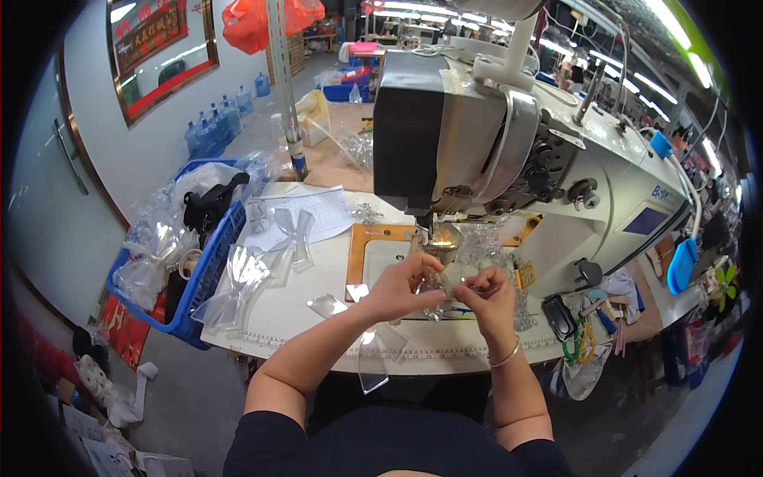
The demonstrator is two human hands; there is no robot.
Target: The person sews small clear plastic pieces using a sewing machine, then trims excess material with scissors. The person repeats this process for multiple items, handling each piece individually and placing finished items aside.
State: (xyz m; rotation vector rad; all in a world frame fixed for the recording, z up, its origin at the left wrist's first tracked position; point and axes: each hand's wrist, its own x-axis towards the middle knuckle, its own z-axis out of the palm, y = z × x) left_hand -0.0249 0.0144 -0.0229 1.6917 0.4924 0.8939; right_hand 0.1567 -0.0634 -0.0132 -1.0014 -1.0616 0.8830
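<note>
At a white industrial sewing machine (548, 159), a seated person pinches a small piece of clear, crinkled plastic film (447, 280) between both hands, directly in front of the machine's needle and presser foot (435, 238). The left hand (397, 288) is closed on the near-left edge of the film, thumb and fingers pressed together; the right hand (486, 292), a thin bangle at its wrist, grips the right edge the same way. The film sits just off the white table (318, 338), on the machine's bed.

With fingertips this close to the needle, a slip could bring them under it; the slick plastic could also slide or bunch up and stitch crooked.

A flat clear plastic cut-out (373, 362) hangs over the table's near edge below the left hand. Left of the machine lie more transparent bow-shaped plastic pieces (270, 254) and a white sheet of paper (314, 213), none blocking the hands. A heap of finished clear film (501, 254) crowds the bed just behind the right hand. Further left, beside the table, stands a blue plastic crate (208, 270) stuffed with plastic bags. Beyond the machine, blue water bottles (214, 127) stand on the floor by the wall.
</note>
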